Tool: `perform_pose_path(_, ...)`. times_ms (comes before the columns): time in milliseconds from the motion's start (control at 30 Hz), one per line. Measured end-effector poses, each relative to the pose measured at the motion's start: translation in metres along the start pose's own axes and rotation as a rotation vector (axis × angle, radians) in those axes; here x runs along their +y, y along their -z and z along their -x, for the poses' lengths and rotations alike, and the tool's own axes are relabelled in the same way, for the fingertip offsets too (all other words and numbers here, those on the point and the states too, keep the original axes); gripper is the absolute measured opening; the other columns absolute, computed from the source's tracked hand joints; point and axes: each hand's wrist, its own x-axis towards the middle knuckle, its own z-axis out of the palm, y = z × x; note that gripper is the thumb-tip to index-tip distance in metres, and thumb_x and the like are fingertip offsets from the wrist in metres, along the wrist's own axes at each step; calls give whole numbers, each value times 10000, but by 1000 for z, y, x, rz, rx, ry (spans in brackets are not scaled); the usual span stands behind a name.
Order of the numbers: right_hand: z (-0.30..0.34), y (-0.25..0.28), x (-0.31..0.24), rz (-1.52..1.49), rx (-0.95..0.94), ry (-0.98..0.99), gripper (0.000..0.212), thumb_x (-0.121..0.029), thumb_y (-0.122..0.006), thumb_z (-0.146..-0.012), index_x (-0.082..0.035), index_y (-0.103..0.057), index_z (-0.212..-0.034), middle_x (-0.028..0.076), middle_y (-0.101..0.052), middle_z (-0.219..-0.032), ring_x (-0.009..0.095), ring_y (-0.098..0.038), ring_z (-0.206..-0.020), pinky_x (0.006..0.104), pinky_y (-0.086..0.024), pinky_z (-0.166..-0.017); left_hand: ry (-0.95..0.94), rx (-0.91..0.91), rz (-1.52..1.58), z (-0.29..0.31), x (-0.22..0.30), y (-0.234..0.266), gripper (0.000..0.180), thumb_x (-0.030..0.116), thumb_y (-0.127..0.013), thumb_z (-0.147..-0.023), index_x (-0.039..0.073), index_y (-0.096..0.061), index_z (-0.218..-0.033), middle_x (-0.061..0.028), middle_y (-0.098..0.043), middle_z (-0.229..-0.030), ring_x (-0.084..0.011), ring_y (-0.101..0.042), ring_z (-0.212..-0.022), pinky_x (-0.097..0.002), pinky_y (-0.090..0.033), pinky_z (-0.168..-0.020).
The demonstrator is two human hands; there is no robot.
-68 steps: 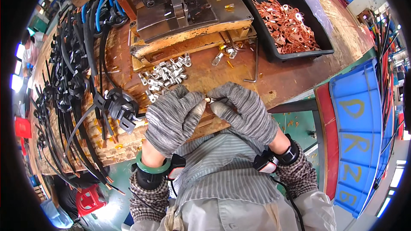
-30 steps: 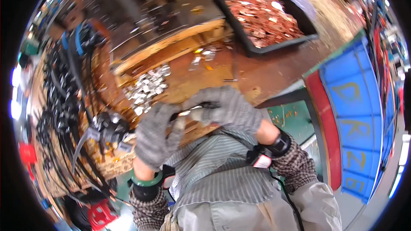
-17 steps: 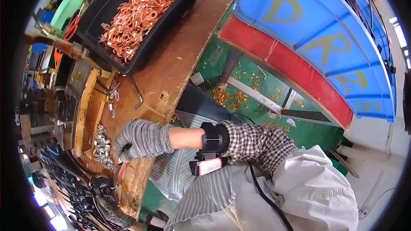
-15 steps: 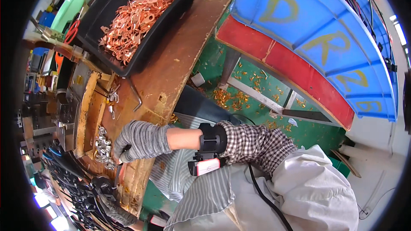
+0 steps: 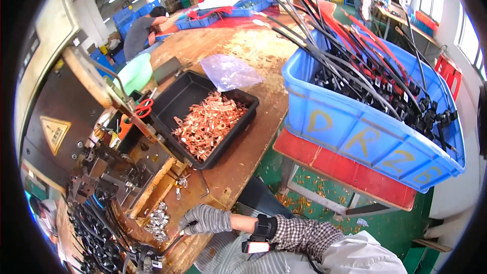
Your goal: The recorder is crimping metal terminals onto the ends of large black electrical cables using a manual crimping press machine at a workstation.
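Note:
My right hand (image 5: 205, 219), in a grey knit glove, is at the near edge of the wooden bench. Its fingers are pinched together at the end of a dark cable (image 5: 171, 246); the very tip is hidden. Just left of it lies a small heap of silver cable lugs (image 5: 158, 221). My left hand (image 5: 147, 264), also gloved, shows only in part at the lower edge. It appears closed round the same cable, among black cables with connectors (image 5: 94, 238). Farther back, a black tray (image 5: 170, 91) holds a pile of copper lugs (image 5: 210, 124).
A press machine (image 5: 122, 177) stands at the left, with a yellow warning sign (image 5: 55, 133). A hex key (image 5: 204, 182) and red-handled scissors (image 5: 144, 107) lie near the tray. At right, a blue crate (image 5: 355, 137) of cables rests on a red stool (image 5: 340, 172). Another person (image 5: 139, 33) leans at the bench's far end.
The view has tilted up, so the far bench, the crate's contents and other people now show. My right hand stays pinched beside the silver lugs; less of my left hand shows.

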Motion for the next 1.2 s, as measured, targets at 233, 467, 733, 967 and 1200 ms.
perform_pose_path(233, 3, 14, -11, -8, -9, -75, 208, -160, -663, -784, -46, -662, -958, 38, -659, -792, 117, -606, -717, 256, -472, -670, -128, -170, 330, -27, 31, -17, 335, 154, -450, -906, -30, -473, -1185, -138, -511, -1205, -244, -513, -1079, -347, -416, -909)
perform_pose_path(467, -16, 23, -50, -150, -49, -85, 229, -134, -664, -791, -48, -656, -1003, 36, -663, -848, 91, -592, -720, 238, -472, -658, -373, -171, 596, 13, 26, 57, 360, 167, -444, -911, -28, -456, -1213, -142, -497, -1233, -244, -508, -1099, -348, -415, -917)
perform_pose_path(733, -75, 25, -97, -29, 20, 42, 196, -123, -681, -774, -24, -663, -942, 47, -667, -859, 85, -597, -735, 232, -478, -664, -348, 174, 298, -66, 5, 77, 518, 418, -481, -865, 25, -485, -1203, -46, -560, -1101, -170, -562, -902, -270, -454, -717)
perform_pose_path(967, -105, 27, -93, -160, 94, -180, 175, -95, -664, -789, -1, -643, -935, 42, -632, -792, 89, -597, -655, 209, -507, -586, -339, -8, 666, -88, -7, 82, 723, 418, -758, -659, 46, -423, -1180, -69, -537, -984, -155, -580, -799, -243, -543, -536)
perform_pose_path(1200, -124, 41, -85, -225, 111, -244, 174, -63, -626, -813, 24, -602, -961, 77, -626, -799, 116, -607, -703, 237, -541, -615, -314, 144, 602, -86, -21, 69, 664, 410, -772, -643, 81, -463, -1130, -35, -526, -921, -129, -559, -753, -232, -532, -551)
